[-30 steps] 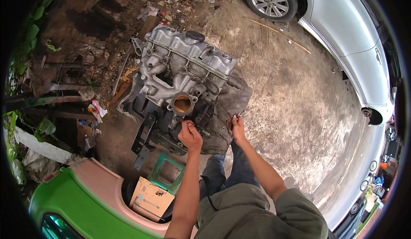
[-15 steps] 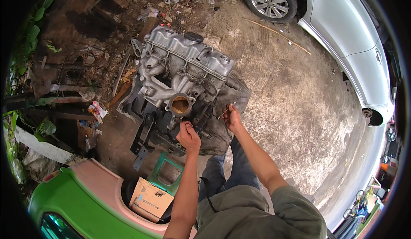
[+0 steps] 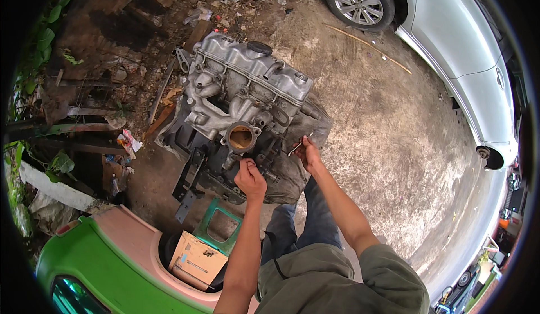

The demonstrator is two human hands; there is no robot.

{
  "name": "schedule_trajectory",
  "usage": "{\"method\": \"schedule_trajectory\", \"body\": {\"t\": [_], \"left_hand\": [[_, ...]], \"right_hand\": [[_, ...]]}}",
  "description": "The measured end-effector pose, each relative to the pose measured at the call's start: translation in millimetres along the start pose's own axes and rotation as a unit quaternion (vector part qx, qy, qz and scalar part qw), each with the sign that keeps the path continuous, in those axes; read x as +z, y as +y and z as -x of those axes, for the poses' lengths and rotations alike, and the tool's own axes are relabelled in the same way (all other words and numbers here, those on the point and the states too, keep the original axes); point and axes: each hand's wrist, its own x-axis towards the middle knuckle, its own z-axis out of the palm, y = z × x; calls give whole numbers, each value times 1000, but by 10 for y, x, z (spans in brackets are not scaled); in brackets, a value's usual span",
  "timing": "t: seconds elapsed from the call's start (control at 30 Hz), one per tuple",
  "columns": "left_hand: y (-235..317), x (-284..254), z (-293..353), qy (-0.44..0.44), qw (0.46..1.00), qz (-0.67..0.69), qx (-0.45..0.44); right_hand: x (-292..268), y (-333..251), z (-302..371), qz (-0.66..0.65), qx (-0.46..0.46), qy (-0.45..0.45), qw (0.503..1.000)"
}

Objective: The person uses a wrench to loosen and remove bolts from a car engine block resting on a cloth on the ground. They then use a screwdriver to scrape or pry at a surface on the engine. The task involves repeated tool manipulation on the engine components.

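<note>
A greasy engine (image 3: 247, 83) with a silvery valve cover (image 3: 256, 66) lies in front of me. Its round intake opening (image 3: 241, 138) faces up towards me. Just below that opening, my left hand (image 3: 251, 180) is closed, fingertips against the engine's near side; whatever they pinch is hidden. Over the engine's right side, my right hand (image 3: 309, 157) grips a slim, shiny metal wrench (image 3: 295, 148). The wrench slants up to the right, its ends showing past the fingers.
A cardboard box (image 3: 191, 260) with a long metal tool on it sits beside a green plastic stool (image 3: 219, 229). A green and pink car body (image 3: 112, 258) is at lower left. A silver car (image 3: 455, 38) stands right. Litter and planks (image 3: 160, 120) lie left.
The view has shifted slightly, so the engine sits a little farther right in the picture. Both hands keep nearly the same places, and the wrench has turned slightly within the right hand.
</note>
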Motion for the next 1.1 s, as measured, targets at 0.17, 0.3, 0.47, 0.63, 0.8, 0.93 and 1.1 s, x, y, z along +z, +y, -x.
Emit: {"method": "schedule_trajectory", "body": {"t": [0.17,0.3,0.47,0.63,0.8,0.93,1.1], "left_hand": [[11,15,-5,8,1000,11,9],[3,-1,-4,7,1000,8,17],[-2,19,-17,17,999,20,29],[-7,23,-18,24,999,10,43],[-12,32,-15,25,999,10,39],[-21,38,-22,32,998,11,48],[-18,3,-1,5,1000,5,6]], "right_hand": [[92,140,366,168,-255,-60,950],[-35,251,834,541,-403,-156,721],[-211,292,1059,616,-372,-238,653],[-369,404,1006,539,-325,-134,765],[-329,407,432,103,-192,-3,976],[-227,215,96,24,-100,2,995],[-54,131,-10,-6,-60,59,996]]}}
